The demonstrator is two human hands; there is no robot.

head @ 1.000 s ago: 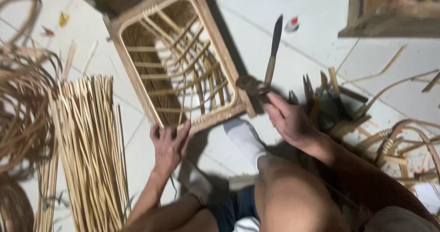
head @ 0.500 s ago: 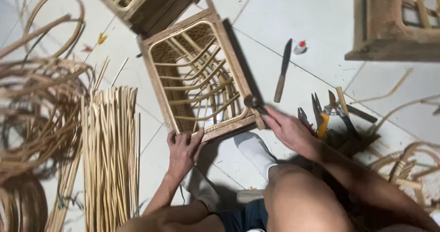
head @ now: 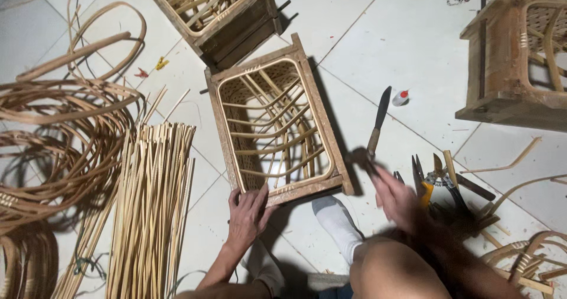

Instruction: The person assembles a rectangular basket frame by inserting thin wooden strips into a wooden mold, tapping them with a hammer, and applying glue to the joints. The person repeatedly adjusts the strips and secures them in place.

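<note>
Your frame [head: 277, 130]: open wooden box, cane slats bowed inside, flat on tile, near edge under left palm. Your hammer [head: 361, 157]: blurred, just beside frame's corner.

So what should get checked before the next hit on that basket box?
1. Left hand steadying the wooden frame at its near edge: ok.
2. Right hand gripping the hammer: cannot tell, both are blurred.
3. Left fingers away from the corner by the hammer: ok.
4. Socked foot away from that corner: not ok, it lies just below it.
5. Knife out of the way: not ok, it lies right beside the hammer.
</note>
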